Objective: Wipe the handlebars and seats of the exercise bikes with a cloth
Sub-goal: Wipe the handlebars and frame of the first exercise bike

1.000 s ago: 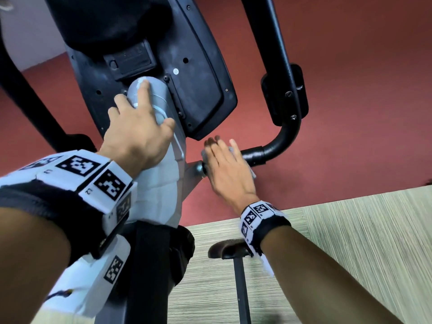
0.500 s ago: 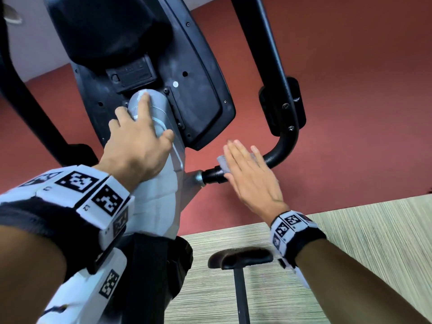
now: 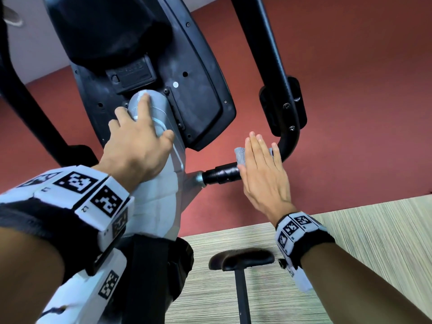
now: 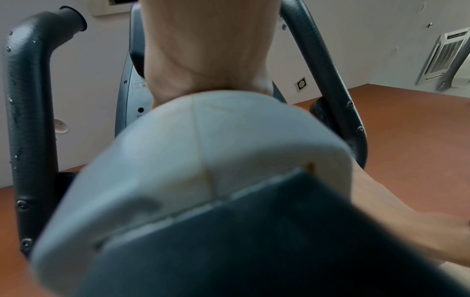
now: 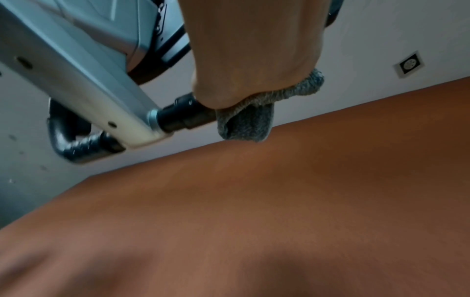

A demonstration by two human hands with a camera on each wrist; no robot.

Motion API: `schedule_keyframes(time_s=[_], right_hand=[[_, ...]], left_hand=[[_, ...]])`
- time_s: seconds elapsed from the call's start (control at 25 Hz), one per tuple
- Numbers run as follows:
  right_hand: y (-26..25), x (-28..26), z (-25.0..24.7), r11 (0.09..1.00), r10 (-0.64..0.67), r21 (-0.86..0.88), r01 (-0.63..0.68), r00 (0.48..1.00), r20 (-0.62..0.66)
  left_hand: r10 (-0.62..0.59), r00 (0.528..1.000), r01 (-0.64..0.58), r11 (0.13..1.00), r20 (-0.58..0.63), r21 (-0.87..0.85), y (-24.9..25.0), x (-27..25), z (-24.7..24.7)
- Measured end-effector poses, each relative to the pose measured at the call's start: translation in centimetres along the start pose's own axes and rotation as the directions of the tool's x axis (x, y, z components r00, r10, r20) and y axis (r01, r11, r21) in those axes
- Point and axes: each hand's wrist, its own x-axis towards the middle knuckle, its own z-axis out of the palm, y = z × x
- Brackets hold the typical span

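Note:
My right hand (image 3: 263, 160) lies flat, fingers straight, and presses a grey cloth (image 3: 240, 155) onto the black handlebar tube (image 3: 223, 175), just before the tube bends upward (image 3: 288, 146). In the right wrist view the cloth (image 5: 248, 122) hangs folded over the bar (image 5: 183, 118) under my palm (image 5: 249, 60). My left hand (image 3: 140, 136) rests on the grey column (image 3: 161, 197) of the exercise bike below the black console back (image 3: 201, 97), holding nothing. A black seat (image 3: 240, 258) on a post shows below my right wrist.
The second handlebar tube (image 4: 28, 120) rises on the left side of the column (image 4: 203, 150). A black bracket (image 3: 282, 106) clamps the right upright. Red floor (image 3: 350, 113) lies beyond the bike and a striped pale floor (image 3: 374, 242) lies nearer to me.
My right hand has slid the cloth rightward along the handlebar, away from the column toward the bend, and its fingers have straightened. My left hand has stayed on the column.

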Motion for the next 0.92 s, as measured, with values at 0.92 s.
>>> schedule_keyframes(time_s=[0.92], right_hand=[[-4.8,0.0,1.9,0.988,-0.138,-0.071,0.138,0.990,0.007]], left_hand=[[-0.009,1.000,0.009,1.000,0.008,0.028,0.2,-0.1,-0.2]])
